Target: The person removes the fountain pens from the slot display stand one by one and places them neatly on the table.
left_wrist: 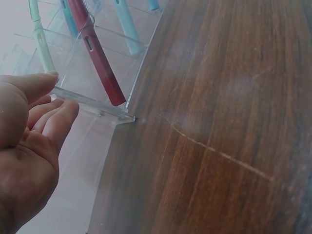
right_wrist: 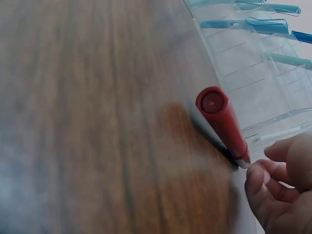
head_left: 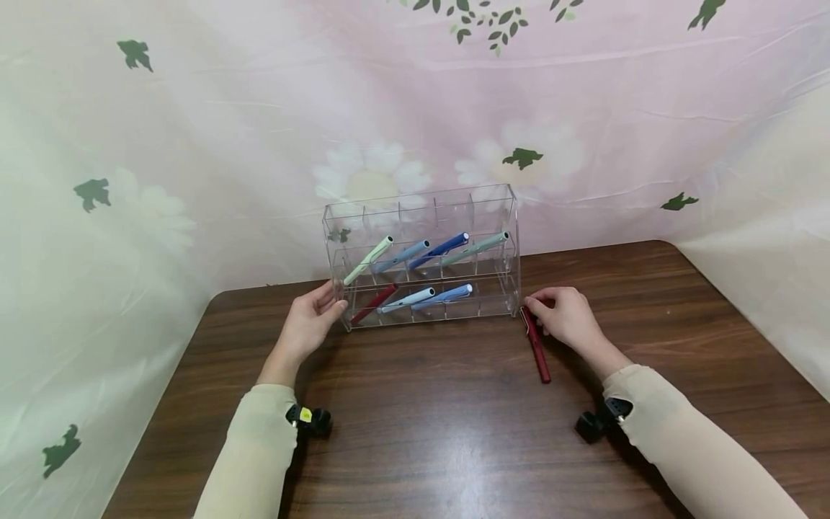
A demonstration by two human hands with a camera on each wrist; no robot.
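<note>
The left wrist view crops the left hand (left_wrist: 27, 165).

**A Small Indoor Workspace Behind Fabric**

We take this to be a screened-off indoor workspace. Pale pink-and-cream cloth (head_left: 259, 151) hangs behind and along both sides, its creases and loose folds marking it as fabric. White flowers (head_left: 372, 180), green leaves (head_left: 499, 32) and dark green birds (head_left: 522, 158) patterned across it lend a homely look. Within it we see a dark brown wooden table (head_left: 441, 418), a clear rack (head_left: 493, 268) of pens (head_left: 441, 250) like desk stationery, and two wrist cameras (head_left: 318, 422), which suggest a recording set-up. We cannot tell whether it sits in a home, office or lab.
</note>
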